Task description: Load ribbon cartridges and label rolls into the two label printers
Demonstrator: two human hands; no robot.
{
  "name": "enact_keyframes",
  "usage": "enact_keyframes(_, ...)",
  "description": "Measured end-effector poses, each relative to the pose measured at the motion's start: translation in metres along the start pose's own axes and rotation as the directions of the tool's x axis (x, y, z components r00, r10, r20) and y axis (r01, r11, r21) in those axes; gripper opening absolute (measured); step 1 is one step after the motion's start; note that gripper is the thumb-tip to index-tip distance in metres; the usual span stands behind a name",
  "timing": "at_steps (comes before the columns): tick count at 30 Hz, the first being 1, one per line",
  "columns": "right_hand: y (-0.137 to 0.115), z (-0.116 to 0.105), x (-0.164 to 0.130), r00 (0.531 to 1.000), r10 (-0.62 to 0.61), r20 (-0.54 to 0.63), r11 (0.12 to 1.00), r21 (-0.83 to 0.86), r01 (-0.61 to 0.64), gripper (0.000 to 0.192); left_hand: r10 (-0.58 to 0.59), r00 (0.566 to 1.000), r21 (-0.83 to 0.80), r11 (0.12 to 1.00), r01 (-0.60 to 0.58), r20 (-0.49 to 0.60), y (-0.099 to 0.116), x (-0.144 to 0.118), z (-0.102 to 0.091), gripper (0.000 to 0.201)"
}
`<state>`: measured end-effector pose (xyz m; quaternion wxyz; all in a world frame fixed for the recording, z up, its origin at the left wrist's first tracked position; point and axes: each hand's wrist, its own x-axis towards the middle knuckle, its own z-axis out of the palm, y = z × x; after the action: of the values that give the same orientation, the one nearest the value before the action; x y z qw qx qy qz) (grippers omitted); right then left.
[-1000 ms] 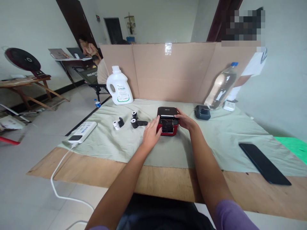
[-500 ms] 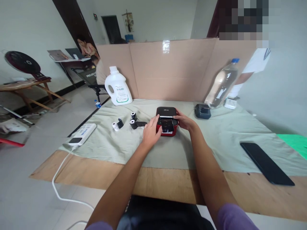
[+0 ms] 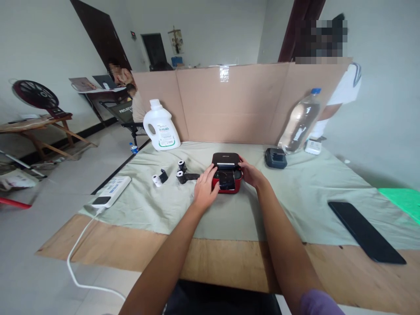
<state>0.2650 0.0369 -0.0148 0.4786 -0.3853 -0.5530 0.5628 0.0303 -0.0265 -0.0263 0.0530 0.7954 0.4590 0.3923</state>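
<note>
A small red and black printer sits on the grey-green cloth near the table's middle. My left hand rests against its left side, fingers on the front edge. My right hand grips its right side. The printer's black lid looks partly raised at the front. Just left of the printer lie two black rolls with a loose black strip, and a white paper roll with a black piece beside it.
A white detergent jug and a large clear bottle stand by the cardboard screen. A second black device, a phone, and a white power strip lie around. One person stands behind the screen; another sits far left.
Both hands stay on the printer. The camera has tilted, so everything sits a little lower in view. The front flap of the printer looks slightly more lowered.
</note>
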Motion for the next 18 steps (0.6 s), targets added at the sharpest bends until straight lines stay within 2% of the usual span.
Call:
enact_keyframes(4,-0.0016,0.0019,-0.0009,0.999,0.041,-0.007,0.992,0.119,-0.04,0.064,-0.017,0.999,0.009,1.0,0.017,0.028,-0.0009,0.0028,-0.0031,0.059)
enact_keyframes(12,-0.0073,0.0091,-0.0031,0.999,0.033,-0.012,0.983,0.184,-0.03,0.072,-0.067,0.997,0.003,0.998,0.067,0.046,0.0037,0.0064,-0.006,0.058)
enact_keyframes(18,-0.001,0.0086,-0.0028,0.999,0.033,-0.035,0.976,0.216,-0.024,0.067,-0.06,0.998,-0.134,0.989,0.063,0.022,-0.001,0.002,0.0014,0.058)
